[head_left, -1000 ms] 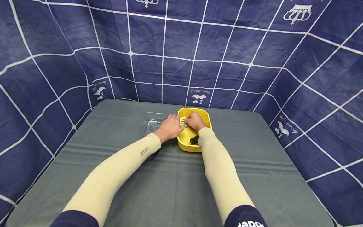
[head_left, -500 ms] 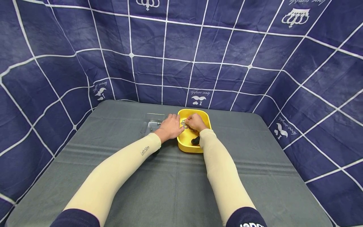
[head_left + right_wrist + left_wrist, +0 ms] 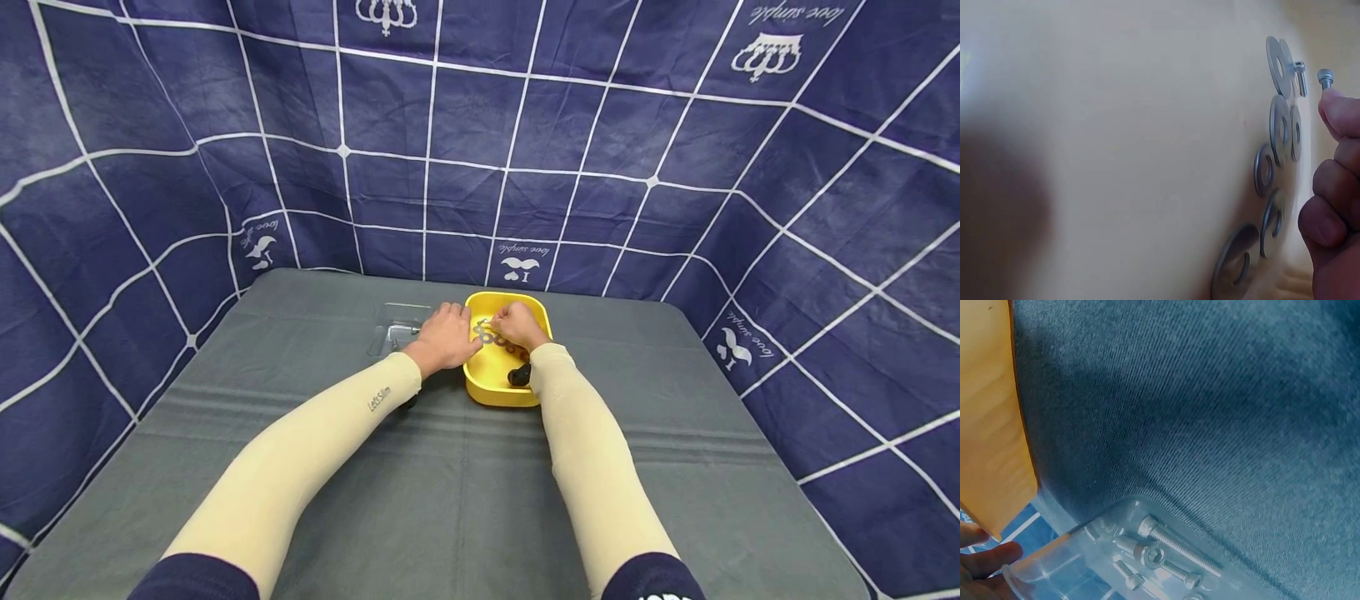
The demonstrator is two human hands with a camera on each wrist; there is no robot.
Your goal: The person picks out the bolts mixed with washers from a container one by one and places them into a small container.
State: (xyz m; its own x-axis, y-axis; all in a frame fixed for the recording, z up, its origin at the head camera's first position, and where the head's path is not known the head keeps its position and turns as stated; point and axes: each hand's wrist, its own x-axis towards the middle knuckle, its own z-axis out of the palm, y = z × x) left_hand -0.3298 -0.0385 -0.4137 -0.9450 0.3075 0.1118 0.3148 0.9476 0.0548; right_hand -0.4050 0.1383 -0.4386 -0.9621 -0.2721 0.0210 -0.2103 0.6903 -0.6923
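Observation:
My right hand (image 3: 519, 325) is inside the yellow bin (image 3: 501, 398), pinching a small socket-head screw (image 3: 1325, 77) head outward between thumb and finger, the other fingers curled. Close by on the bin's floor lie several flat metal washers (image 3: 1280, 131) and another small screw (image 3: 1300, 78). My left hand (image 3: 447, 335) holds the bin's left rim, thumb inside and fingers along the outer side. Just left of it stands a clear plastic tray (image 3: 382, 321) with several socket-head bolts (image 3: 1179, 547) in it, partly hidden by the hand.
A black object (image 3: 519, 375) sits in the near part of the bin, partly covered by the right sleeve. Another dark thing (image 3: 408, 402) shows under the left forearm. Grey cloth (image 3: 420, 500) covers the table, and a blue checked curtain (image 3: 465, 108) rises behind it.
My right hand has shifted slightly right within the bin, and more of the washers show. The left hand keeps its place on the rim. The head view has tilted a little.

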